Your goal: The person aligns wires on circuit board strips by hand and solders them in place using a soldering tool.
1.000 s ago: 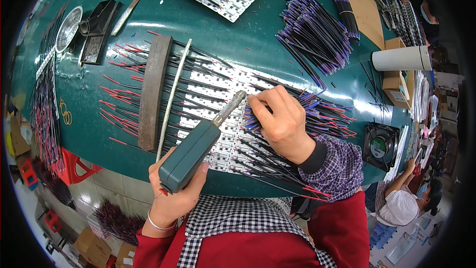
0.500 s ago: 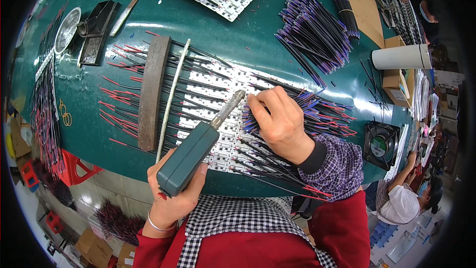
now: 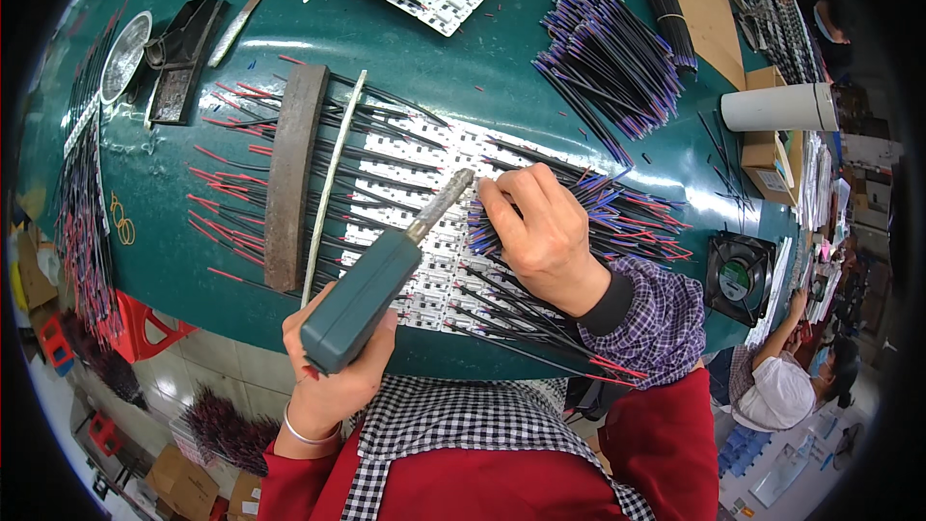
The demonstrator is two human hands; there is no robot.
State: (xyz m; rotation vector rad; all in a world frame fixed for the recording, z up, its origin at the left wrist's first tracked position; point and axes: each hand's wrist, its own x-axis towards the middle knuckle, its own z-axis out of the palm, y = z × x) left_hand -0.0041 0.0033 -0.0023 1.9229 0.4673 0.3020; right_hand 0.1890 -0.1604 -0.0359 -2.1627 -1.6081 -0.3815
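My left hand (image 3: 333,367) is wrapped round the dark green body of a soldering gun (image 3: 362,299). Its long metal tip points up and right, ending just left of my right fingertips. Below the tip lies a white circuit board panel (image 3: 432,265) with rows of black wires (image 3: 386,172) running off both sides. My right hand (image 3: 540,236) is closed, thumb and forefinger pinched beside the tip. Black wires with blue and red ends (image 3: 627,222) stick out from under this hand; what exactly the fingertips pinch is too small to see.
A rusty metal bar (image 3: 296,178) and a pale stick (image 3: 335,183) lie across the left wires. Loose wire bundles (image 3: 608,58), a white cylinder (image 3: 779,108) and a fan (image 3: 740,278) stand right. Far left are a metal bowl (image 3: 125,58) and black holder (image 3: 183,58). Another person (image 3: 781,386) sits at right.
The soldering gun's tip has shifted very slightly left and up, staying beside my right fingertips. The whole view has moved a little; both hands keep their grip.
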